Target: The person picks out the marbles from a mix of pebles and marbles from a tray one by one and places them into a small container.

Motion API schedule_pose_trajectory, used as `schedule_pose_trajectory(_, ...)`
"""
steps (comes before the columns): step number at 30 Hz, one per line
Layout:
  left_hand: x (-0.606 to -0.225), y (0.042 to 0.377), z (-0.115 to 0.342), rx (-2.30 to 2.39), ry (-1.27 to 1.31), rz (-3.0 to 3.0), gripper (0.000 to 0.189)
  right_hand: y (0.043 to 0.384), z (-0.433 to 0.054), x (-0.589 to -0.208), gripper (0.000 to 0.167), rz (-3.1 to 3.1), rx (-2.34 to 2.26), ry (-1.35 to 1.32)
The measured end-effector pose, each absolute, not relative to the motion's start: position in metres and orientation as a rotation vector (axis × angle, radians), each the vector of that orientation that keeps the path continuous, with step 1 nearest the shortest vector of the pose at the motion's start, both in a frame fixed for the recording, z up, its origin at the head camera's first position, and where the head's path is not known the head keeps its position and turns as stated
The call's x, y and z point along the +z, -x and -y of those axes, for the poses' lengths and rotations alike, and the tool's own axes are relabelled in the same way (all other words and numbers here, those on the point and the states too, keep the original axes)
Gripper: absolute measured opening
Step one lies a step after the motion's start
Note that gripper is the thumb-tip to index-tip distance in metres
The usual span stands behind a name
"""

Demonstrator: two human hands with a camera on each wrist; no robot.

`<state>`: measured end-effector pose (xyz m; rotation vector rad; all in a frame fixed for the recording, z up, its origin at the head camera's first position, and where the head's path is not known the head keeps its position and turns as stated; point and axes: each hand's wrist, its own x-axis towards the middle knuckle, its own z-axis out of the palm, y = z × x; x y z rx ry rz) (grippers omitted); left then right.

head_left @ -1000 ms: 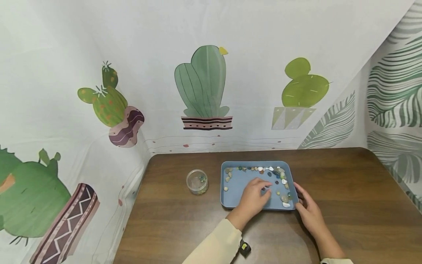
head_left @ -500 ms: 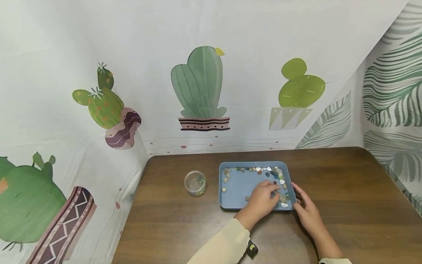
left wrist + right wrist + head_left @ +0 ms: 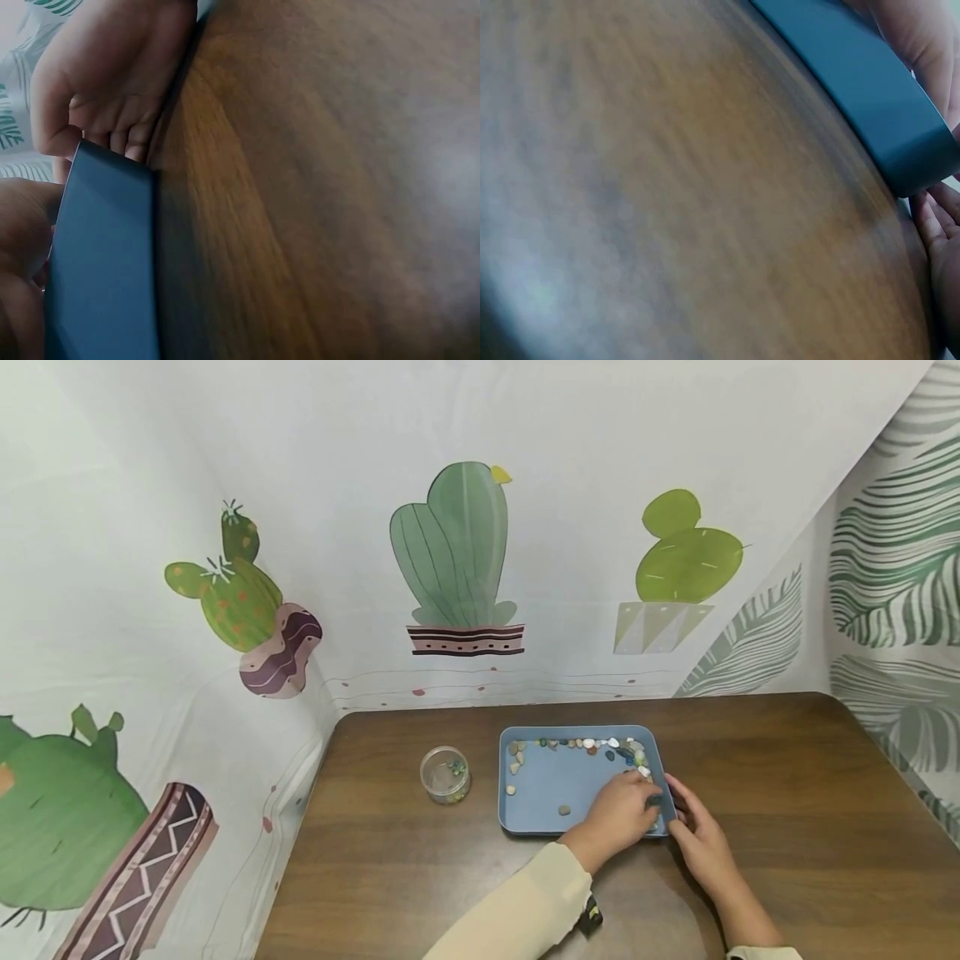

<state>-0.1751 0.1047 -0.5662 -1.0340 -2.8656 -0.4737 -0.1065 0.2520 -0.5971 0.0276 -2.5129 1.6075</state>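
Observation:
A shallow blue tray (image 3: 555, 777) lies on the brown table, with small pebbles (image 3: 588, 743) along its far and right sides and a few at its left. Inside the tray's right part, my left hand (image 3: 618, 814) reaches down among the pebbles. A dark pebble (image 3: 654, 799) shows by its fingertips; the hand covers most stones there, and whether it pinches one is hidden. One tan pebble (image 3: 564, 810) lies alone left of that hand. My right hand (image 3: 701, 835) holds the tray's right near corner, its thumb at the rim and fingers along the outer wall.
A round clear container (image 3: 446, 774) with a few greenish pieces in it stands left of the tray. The wooden table (image 3: 390, 877) ends at a wall hung with cactus-print cloth (image 3: 570, 660). A small black device sits at my left cuff.
My left hand has moved right across the tray toward its right side, uncovering the lone tan pebble and hiding several stones at the right. My right hand stays at the corner.

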Motion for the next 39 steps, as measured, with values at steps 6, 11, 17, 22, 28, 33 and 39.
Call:
schedule_pose_trajectory(6,-0.565,0.176,-0.109,-0.392,1.039,2.881,0.023,0.106,-0.253,-0.599,0.068,2.491,1.608,-0.039)
schedule_pose_trajectory(11,-0.570,0.177,-0.111,-0.345,1.048,2.856,0.020,0.107,-0.253,-0.599,0.069,2.489,1.605,-0.035)
schedule_pose_trajectory(17,-0.575,0.177,-0.111,-0.326,1.047,2.866,0.018,0.107,-0.254,-0.600,0.067,2.511,1.607,-0.019)
schedule_pose_trajectory(22,-0.574,0.177,-0.111,-0.342,1.045,2.888,0.018,0.107,-0.253,-0.600,0.067,2.513,1.598,-0.016)
schedule_pose_trajectory(28,-0.570,0.175,-0.110,-0.328,1.042,2.894,0.018,0.107,-0.252,-0.601,0.067,2.496,1.613,-0.039)
schedule_pose_trajectory(33,-0.569,0.174,-0.110,-0.300,1.052,2.886,0.016,0.108,-0.252,-0.600,0.068,2.501,1.599,-0.034)
schedule_pose_trajectory(39,-0.569,0.175,-0.110,-0.305,1.054,2.890,0.015,0.109,-0.252,-0.600,0.069,2.496,1.595,-0.039)
